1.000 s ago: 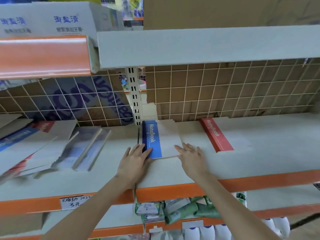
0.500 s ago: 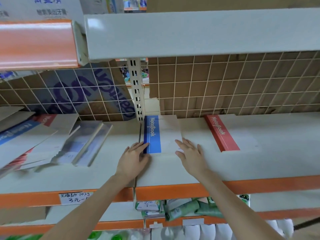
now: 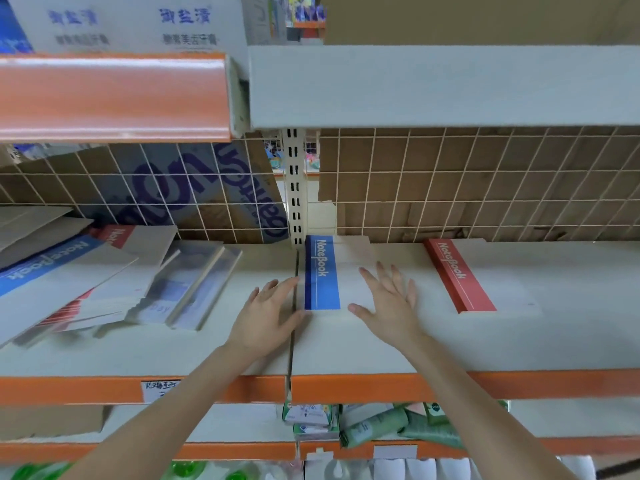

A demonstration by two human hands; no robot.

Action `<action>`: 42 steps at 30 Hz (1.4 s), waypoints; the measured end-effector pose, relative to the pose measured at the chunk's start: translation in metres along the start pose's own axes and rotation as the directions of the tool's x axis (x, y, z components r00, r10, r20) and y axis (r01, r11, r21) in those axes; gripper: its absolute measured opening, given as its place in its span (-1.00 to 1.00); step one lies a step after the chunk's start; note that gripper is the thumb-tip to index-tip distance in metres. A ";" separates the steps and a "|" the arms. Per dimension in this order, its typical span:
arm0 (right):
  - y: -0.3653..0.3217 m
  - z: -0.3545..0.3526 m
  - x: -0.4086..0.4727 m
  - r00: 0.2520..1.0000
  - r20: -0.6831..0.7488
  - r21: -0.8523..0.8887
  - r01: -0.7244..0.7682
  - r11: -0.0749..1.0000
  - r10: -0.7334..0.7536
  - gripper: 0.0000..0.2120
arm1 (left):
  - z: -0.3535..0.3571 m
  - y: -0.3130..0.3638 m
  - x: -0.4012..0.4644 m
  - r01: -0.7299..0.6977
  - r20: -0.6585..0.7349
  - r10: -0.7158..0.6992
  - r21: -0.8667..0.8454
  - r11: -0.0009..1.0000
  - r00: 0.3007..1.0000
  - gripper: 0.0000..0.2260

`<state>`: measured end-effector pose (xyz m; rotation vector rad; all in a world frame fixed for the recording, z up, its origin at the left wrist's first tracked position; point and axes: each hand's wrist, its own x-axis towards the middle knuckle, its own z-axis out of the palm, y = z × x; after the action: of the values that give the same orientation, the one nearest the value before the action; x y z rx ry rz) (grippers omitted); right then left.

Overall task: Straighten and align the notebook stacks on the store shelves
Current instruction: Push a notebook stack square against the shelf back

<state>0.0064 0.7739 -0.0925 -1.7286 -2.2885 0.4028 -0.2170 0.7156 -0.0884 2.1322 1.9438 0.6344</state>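
From your head view, the shelf (image 3: 381, 344) ran under wire mesh. Your left hand (image 3: 266, 317) and right hand (image 3: 389, 301), both flat and open, flanked the blue notebook stack (image 3: 322, 271) at twelve o'clock. Push unevenly and it could skew.

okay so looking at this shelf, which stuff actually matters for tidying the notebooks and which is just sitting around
Part of the job: blue-spine notebook stack, red-spine notebook stack, messy notebook pile, left hand, right hand.

Just there: price tag, green packets below, cardboard box above.
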 end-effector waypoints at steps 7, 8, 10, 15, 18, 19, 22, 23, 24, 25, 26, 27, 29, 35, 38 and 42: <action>-0.100 0.018 0.008 0.969 -0.018 -0.033 0.247 0.968 -0.248 -0.37 | -0.066 -0.062 -0.040 -0.109 -0.094 0.119 0.101 0.989 0.988 -0.57; -0.117 0.023 0.009 0.960 -0.007 -0.031 0.278 0.960 -0.278 -0.38 | -0.077 -0.072 -0.047 -0.097 -0.113 0.109 0.112 0.989 0.988 -0.58; -0.153 0.035 0.011 0.939 0.026 -0.022 0.342 0.939 -0.342 -0.38 | -0.102 -0.095 -0.064 -0.059 -0.153 0.079 0.130 0.990 0.985 -0.61; -0.236 0.061 0.007 0.868 0.077 0.051 0.488 0.871 -0.491 -0.34 | -0.158 -0.145 -0.102 0.046 -0.221 -0.004 0.186 0.982 0.975 -0.61; -0.289 0.077 0.001 0.823 0.066 0.061 0.562 0.825 -0.565 -0.33 | -0.185 -0.177 -0.129 0.113 -0.243 -0.062 0.200 0.973 0.968 -0.58; -0.304 0.082 -0.001 0.811 0.064 0.065 0.578 0.813 -0.582 -0.33 | -0.192 -0.186 -0.137 0.135 -0.249 -0.081 0.211 0.968 0.965 -0.57; -0.344 0.094 -0.006 0.780 0.061 0.087 0.618 0.781 -0.623 -0.33 | -0.210 -0.211 -0.156 0.186 -0.251 -0.127 0.229 0.956 0.960 -0.54; -0.355 0.098 -0.007 0.772 0.057 0.095 0.627 0.773 -0.633 -0.33 | -0.214 -0.219 -0.161 0.198 -0.242 -0.141 0.225 0.954 0.960 -0.53; -0.366 0.102 -0.008 0.768 0.053 0.098 0.632 0.768 -0.639 -0.32 | -0.218 -0.227 -0.165 0.204 -0.228 -0.152 0.226 0.953 0.962 -0.52; -0.375 0.105 -0.009 0.766 0.050 0.095 0.635 0.767 -0.641 -0.32 | -0.221 -0.235 -0.168 0.204 -0.212 -0.156 0.230 0.951 0.965 -0.51; -0.383 0.108 -0.010 0.767 0.050 0.090 0.634 0.768 -0.640 -0.31 | -0.224 -0.243 -0.170 0.199 -0.197 -0.154 0.234 0.952 0.968 -0.50; -0.390 0.112 -0.011 0.769 0.054 0.086 0.631 0.771 -0.636 -0.30 | -0.227 -0.251 -0.172 0.190 -0.184 -0.149 0.235 0.953 0.972 -0.49; -0.401 0.117 -0.012 0.777 0.071 0.090 0.619 0.780 -0.625 -0.28 | -0.230 -0.266 -0.172 0.170 -0.149 -0.137 0.239 0.956 0.979 -0.45; -0.431 0.132 -0.014 0.832 0.117 -0.012 0.547 0.837 -0.542 -0.24 | -0.232 -0.301 -0.161 0.108 -0.031 -0.104 0.385 0.917 0.994 -0.40; -0.441 0.139 -0.014 0.858 0.106 -0.063 0.511 0.857 -0.503 -0.32 | -0.230 -0.307 -0.155 0.079 -0.075 -0.054 0.379 0.922 0.996 -0.46; -0.442 0.145 -0.014 0.857 0.074 -0.102 0.516 0.851 -0.511 -0.33 | -0.222 -0.310 -0.149 0.089 -0.137 -0.036 0.406 0.910 0.990 -0.53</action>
<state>-0.4375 0.6350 -0.0685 -1.0763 -2.7248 0.1970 -0.5998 0.5759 -0.0463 2.2947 2.3846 0.3792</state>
